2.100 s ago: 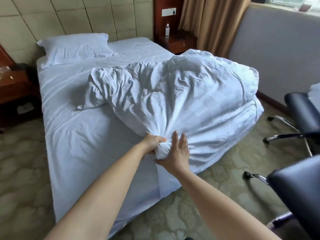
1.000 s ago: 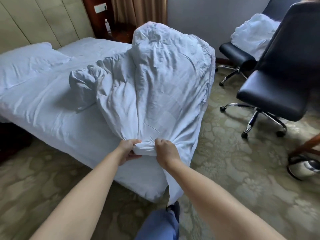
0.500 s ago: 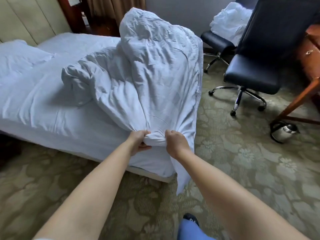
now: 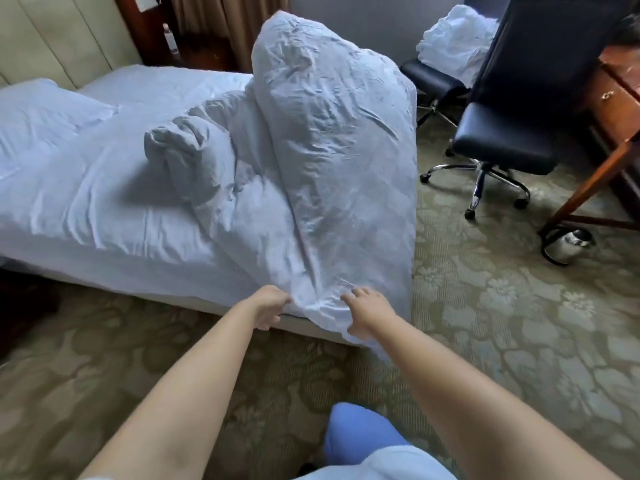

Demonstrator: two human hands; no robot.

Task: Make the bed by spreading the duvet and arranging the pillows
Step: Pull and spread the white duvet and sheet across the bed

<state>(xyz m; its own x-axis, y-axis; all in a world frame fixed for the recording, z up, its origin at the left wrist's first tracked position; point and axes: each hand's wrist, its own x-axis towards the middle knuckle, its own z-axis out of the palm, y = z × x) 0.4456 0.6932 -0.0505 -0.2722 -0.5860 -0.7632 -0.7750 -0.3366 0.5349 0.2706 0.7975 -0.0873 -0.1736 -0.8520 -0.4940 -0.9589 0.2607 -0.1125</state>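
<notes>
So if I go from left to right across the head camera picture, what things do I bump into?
Pillow → bunched-up duvet → black office chair → wooden desk. The left hand and right hand both meet the duvet's near edge, so they sit in the middle.

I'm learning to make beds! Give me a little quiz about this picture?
1. True or false: the duvet lies flat and smooth over the whole bed.
2. Which hands are at the duvet's near edge? A) left hand only B) right hand only C) both
3. Fill in: the pillow lies at the ___ of the bed.

Key: 1 false, it is bunched up. 2 C. 3 head.
</notes>
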